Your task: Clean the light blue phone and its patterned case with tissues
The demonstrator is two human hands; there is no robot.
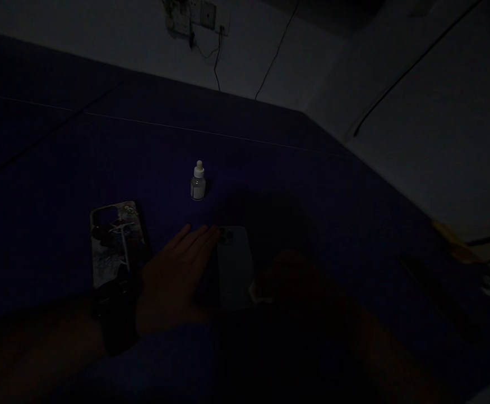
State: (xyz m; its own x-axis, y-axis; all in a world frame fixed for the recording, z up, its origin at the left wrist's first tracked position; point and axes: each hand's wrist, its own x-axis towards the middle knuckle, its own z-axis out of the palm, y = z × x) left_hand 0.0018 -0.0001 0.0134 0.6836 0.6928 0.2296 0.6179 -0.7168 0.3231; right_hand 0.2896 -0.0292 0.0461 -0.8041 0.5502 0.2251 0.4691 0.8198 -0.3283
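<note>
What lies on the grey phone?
The left hand overlaps the upper left edge of the phone; a white piece by the right hand overlaps its lower right corner. What they cover is hidden.

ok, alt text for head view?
Dim scene: a left hand touches a grey smartphone, camera side up; the right hand holds a small white scrap at its lower corner. On the dark-blue surface, a dark patterned phone case lies left and a white-capped dropper bottle stands beyond.

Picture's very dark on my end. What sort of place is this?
Probably an indoor room, though home or workplace is unclear: pale walls meet in a corner behind a broad blue surface, with wall sockets above.
</note>
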